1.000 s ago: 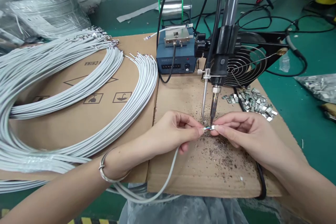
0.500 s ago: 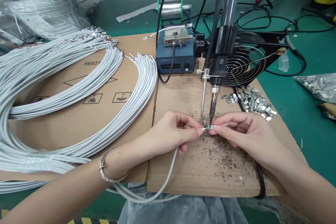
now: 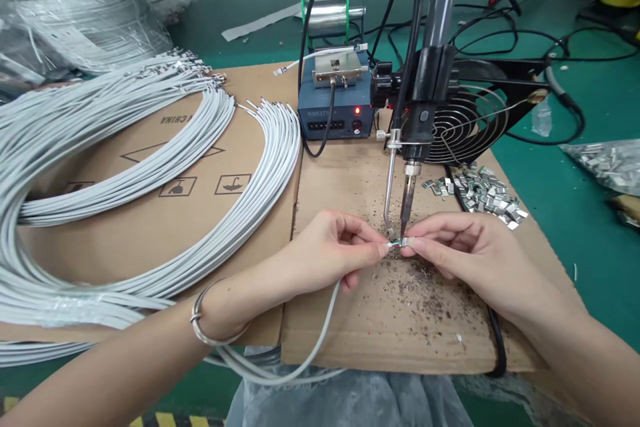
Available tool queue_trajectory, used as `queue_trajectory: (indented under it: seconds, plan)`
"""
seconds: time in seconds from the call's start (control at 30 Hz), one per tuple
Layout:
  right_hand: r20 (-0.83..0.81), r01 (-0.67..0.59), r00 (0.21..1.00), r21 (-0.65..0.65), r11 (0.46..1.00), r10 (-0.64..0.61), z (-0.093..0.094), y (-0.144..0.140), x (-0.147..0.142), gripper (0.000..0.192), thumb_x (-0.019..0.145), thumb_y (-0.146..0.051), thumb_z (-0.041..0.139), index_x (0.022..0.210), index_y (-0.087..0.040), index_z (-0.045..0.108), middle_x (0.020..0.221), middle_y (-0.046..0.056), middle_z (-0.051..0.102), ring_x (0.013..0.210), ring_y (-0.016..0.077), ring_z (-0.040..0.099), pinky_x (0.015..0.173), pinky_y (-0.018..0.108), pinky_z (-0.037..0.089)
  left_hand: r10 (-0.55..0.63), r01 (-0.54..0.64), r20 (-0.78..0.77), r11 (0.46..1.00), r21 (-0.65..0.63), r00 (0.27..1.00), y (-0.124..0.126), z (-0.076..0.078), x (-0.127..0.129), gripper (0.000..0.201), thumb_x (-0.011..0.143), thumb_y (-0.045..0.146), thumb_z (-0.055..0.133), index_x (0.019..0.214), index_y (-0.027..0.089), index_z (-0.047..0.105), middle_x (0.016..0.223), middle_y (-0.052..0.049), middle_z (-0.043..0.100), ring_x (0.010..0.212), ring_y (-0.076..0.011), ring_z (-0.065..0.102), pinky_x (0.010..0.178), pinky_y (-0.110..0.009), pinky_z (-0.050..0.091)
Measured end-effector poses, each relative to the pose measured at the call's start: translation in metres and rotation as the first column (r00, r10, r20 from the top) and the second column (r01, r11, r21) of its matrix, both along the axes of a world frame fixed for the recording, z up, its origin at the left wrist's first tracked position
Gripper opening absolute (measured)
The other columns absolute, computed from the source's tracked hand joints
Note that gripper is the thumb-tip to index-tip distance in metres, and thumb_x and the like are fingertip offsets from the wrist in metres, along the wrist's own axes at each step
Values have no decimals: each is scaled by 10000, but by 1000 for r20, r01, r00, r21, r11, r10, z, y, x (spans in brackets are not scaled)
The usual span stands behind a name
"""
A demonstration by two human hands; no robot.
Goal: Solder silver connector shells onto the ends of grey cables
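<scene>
My left hand (image 3: 345,250) pinches the end of a white cable (image 3: 325,327), whose length hangs below the palm and loops past the cardboard's front edge. In my right hand (image 3: 450,247), thumb and forefinger are closed on a small metal connector (image 3: 405,241). The cable's thin wires and the connector meet between my fingertips, right under the soldering iron tip (image 3: 403,227). The iron is clamped upright in a stand. Beside it a bent metal solder feed tube (image 3: 389,193) points down at the same spot. Whether the wires are joined is too small to tell.
Several loose connectors (image 3: 493,197) lie on the cardboard (image 3: 340,340) at right, near a black fan (image 3: 465,120). A blue control box (image 3: 320,113) and solder spool (image 3: 325,19) stand behind. Bundled white cables (image 3: 250,227) cover the left. Dark specks dot the cardboard under the iron.
A red light on the blue box has come on. Both hands keep their grip at the iron tip, with hardly any movement.
</scene>
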State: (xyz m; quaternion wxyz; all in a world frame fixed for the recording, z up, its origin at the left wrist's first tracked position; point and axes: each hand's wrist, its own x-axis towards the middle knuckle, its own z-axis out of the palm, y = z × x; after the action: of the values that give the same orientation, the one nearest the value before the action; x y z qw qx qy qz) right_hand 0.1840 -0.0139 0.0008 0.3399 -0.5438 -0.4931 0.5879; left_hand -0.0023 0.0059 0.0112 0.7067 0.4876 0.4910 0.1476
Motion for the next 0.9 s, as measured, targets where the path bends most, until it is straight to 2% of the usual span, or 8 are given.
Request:
queue_trajectory:
  seconds: [0.37, 0.53, 0.67, 0.9]
  plan:
    - [3, -10, 1000, -13, 1000, 10, -1, -1, 3, 51, 691, -239, 702, 727, -204, 704, 630, 28, 728, 393, 89, 556, 322, 180, 361, 6, -6, 10, 1000, -19, 1000, 0, 1, 0, 123, 748, 229, 629, 729, 107, 633, 450, 65, 501, 335, -31, 445, 348, -125, 346]
    - [31, -7, 1000, -29, 1000, 8, 0, 0, 2, 63, 678, -259, 712, 716, -210, 699, 665, 37, 737, 544, 145, 654, 395, 193, 443, -1, 1, 3, 1000, -11, 1000, 0, 0, 0, 136, 755, 238, 617, 734, 104, 630, 424, 63, 491, 338, -40, 443, 355, -135, 349]
    - [53, -3, 999, -25, 1000, 5, 1, 0, 0, 112, 632, -281, 747, 697, -205, 697, 672, 49, 737, 620, 187, 679, 468, 225, 494, -5, 5, -7, 1000, 6, 1000, 0, -2, 0, 144, 753, 249, 616, 740, 106, 629, 425, 61, 489, 339, -44, 443, 354, -140, 339]
    - [47, -19, 999, 3, 1000, 19, 1, -1, 1, 72, 677, -271, 715, 709, -207, 705, 658, 34, 731, 566, 155, 658, 429, 202, 461, -20, 20, 1, 1000, 13, 1000, -1, -1, -1, 140, 749, 248, 621, 761, 109, 635, 452, 60, 494, 346, -44, 443, 364, -150, 341]
